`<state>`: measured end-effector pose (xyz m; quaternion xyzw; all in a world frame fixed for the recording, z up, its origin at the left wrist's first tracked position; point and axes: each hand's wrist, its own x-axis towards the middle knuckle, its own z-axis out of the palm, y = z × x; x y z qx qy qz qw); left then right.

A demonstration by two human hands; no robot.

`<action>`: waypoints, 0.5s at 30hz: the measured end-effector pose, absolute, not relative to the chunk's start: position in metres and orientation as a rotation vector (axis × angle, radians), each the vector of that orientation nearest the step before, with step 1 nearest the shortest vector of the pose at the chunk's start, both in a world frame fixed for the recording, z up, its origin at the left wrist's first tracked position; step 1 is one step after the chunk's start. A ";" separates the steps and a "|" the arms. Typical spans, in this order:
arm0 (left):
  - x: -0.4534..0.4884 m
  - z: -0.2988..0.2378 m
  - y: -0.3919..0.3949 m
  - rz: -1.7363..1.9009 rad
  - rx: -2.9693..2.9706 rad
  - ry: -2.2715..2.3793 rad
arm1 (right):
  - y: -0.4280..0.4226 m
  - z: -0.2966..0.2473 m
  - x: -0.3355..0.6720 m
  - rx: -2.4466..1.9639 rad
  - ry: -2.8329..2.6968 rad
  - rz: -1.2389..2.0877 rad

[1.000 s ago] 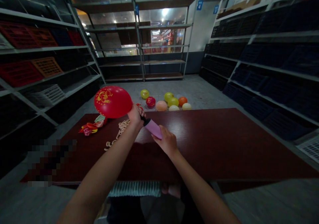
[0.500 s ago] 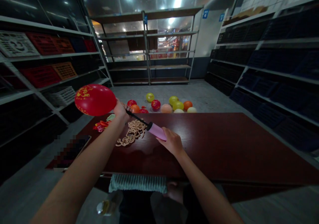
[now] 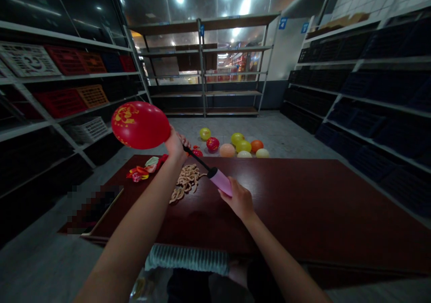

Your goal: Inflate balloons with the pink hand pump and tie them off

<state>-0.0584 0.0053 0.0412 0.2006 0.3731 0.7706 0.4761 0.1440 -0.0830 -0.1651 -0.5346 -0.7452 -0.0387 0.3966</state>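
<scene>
An inflated red balloon (image 3: 139, 125) with yellow print sits at the end of a hand pump. My left hand (image 3: 175, 146) is closed around the balloon's neck, where the pump's black rod meets it; the join itself is hidden by the fingers. My right hand (image 3: 238, 199) grips the pink barrel of the balloon pump (image 3: 220, 181), which slants down to the right above the table. Below the rod, a heap of tan, uninflated long balloons (image 3: 187, 182) lies on the tabletop. Flat red, yellow and pale green balloons (image 3: 141, 170) are piled left of my left forearm.
The dark red table (image 3: 289, 199) spreads under both arms. Several inflated balloons (image 3: 243, 146) rest on the floor beyond its far edge. Shelves with crates (image 3: 63, 103) stand at left, dark crates (image 3: 367, 87) at right, and a metal rack (image 3: 202, 69) behind. A ribbed teal cloth (image 3: 186, 259) hangs below the near edge.
My left hand and the red balloon have moved right and slightly up, bringing the hands a little closer together. The balloon looks slightly larger. The view has shifted a little.
</scene>
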 end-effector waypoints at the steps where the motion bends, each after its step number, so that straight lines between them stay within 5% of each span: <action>1: -0.047 0.038 0.006 1.858 0.500 0.911 | -0.082 -0.166 0.144 -1.360 -1.876 -0.100; 15: 0.006 -0.023 -0.003 1.699 0.429 0.912 | -0.082 -0.161 0.144 -1.401 -1.881 -0.028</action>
